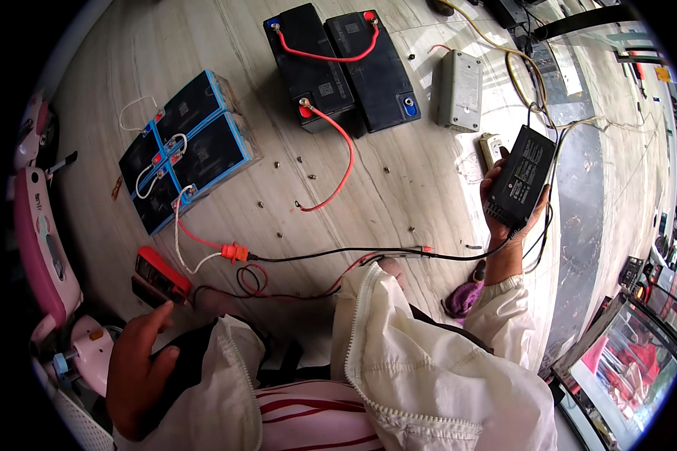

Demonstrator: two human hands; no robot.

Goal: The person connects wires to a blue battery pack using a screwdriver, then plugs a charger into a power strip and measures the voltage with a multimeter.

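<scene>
In my right hand [498, 227] is a black power adapter [525, 171], its label side facing up and my fingers curled round its left edge. A black cable [338, 252] runs left from it to an orange connector [235, 252], joined by red and white wires to a pack of black batteries with blue edges [203, 146]. My left hand [139, 368] hangs at the lower left with thumb and fingers apart, nothing visible in it. Just beyond its fingertips lies a red-and-black multimeter [160, 276], with red and black leads [278, 295] trailing right.
Two large black batteries [368, 75] stand at the far middle, a red wire [347, 161] hanging off one. Several small bolts [312, 177] lie scattered. A grey metal box [460, 90] and a power strip [492, 149] are at right. A pink scooter [44, 240] stands left.
</scene>
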